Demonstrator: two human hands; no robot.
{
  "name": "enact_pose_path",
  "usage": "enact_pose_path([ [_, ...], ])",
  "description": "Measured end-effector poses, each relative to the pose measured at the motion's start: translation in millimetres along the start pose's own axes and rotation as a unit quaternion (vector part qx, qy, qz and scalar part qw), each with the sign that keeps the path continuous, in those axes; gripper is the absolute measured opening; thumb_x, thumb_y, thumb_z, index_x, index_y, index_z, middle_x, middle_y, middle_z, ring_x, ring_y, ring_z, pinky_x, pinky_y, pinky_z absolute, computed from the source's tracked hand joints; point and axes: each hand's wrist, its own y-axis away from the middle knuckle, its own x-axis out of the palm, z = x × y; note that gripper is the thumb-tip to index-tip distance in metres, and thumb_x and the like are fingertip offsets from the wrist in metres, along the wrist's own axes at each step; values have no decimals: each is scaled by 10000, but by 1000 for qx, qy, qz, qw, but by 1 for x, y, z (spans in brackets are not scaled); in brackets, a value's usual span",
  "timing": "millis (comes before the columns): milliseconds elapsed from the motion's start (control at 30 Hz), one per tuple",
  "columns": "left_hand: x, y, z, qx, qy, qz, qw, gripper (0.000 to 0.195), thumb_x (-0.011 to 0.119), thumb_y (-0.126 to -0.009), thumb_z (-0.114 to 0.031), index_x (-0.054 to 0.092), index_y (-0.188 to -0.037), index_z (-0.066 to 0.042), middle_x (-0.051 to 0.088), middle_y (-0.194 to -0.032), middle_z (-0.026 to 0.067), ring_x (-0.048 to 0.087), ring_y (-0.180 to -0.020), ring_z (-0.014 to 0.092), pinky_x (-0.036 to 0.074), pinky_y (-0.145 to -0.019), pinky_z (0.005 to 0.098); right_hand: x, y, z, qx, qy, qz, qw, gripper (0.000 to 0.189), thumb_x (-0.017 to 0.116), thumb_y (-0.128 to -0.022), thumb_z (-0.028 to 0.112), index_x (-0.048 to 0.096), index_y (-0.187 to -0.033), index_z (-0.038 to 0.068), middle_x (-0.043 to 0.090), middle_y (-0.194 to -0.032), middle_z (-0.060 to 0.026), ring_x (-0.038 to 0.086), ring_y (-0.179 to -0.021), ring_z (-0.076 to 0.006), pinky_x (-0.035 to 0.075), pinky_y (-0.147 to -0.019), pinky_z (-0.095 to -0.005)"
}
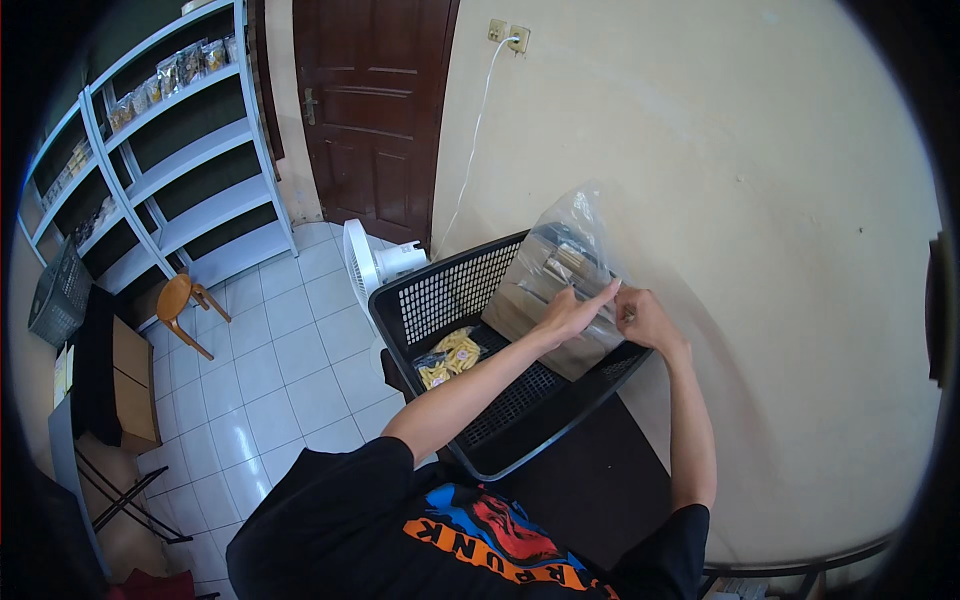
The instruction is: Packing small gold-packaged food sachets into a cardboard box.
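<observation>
A large clear plastic bag (525,281) with brownish packs inside leans across the right part of a black plastic basket (480,457). My left hand (574,311) lies over the bag, its index finger stretched toward my other hand. At the bag's right edge, my right hand (641,319) has its fingers curled close to the plastic; whether they pinch it cannot be told. Small clear packs of pale yellow sticks (454,351) rest in the left end of the basket, beside my left forearm.
The basket stands on a dark table (592,480) against the beige wall (750,225). A white fan (375,262) is just left of it. Further left are a wooden stool (180,300) and metal shelves (202,165) with bagged goods.
</observation>
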Motion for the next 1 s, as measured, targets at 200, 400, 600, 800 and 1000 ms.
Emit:
enact_pose_path([
  [200,-1,-33,45,68,-108,10,992,348,697,-901,-250,724,-755,64,695,-675,109,671,-563,175,547,-534,314,19,28,12,-41,9,97,994,39,633,-653,-7,642,-690,1,581,-1403,-277,497,-1366,-446,398,-1153,-441],
  [400,-27,-14,65,44,-13,62,997,249,635,-916,-181,739,-886,43,697,-761,116,695,-735,182,564,-689,329,13,25,2,-5,-62,61,996,116,715,-823,154,731,-851,42,675,-1314,-192,598,-1268,-342,438,-1095,-412],
  [600,-39,20,57,6,26,80,996,243,592,-985,-149,717,-956,56,692,-902,93,667,-824,148,575,-761,291,25,-6,-54,76,-213,-71,971,195,701,-910,180,775,-1011,31,772,-948,-120,718,-842,-245,538,-776,-373],
  [800,-48,33,63,69,34,79,994,223,585,-945,-105,684,-822,52,676,-1167,162,665,-867,166,565,-781,297,50,-39,-46,89,22,-15,996,289,591,-812,4,768,-1039,31,734,-1001,-226,702,-1020,-380,534,-934,-459],
  [1000,-51,64,51,152,33,61,986,288,607,-885,-113,617,-644,44,678,-1174,159,631,-1007,189,478,-807,306,59,-60,-70,102,120,-47,986,313,651,-829,43,743,-1127,63,697,-1187,-222,638,-1177,-382,514,-1006,-459],
])
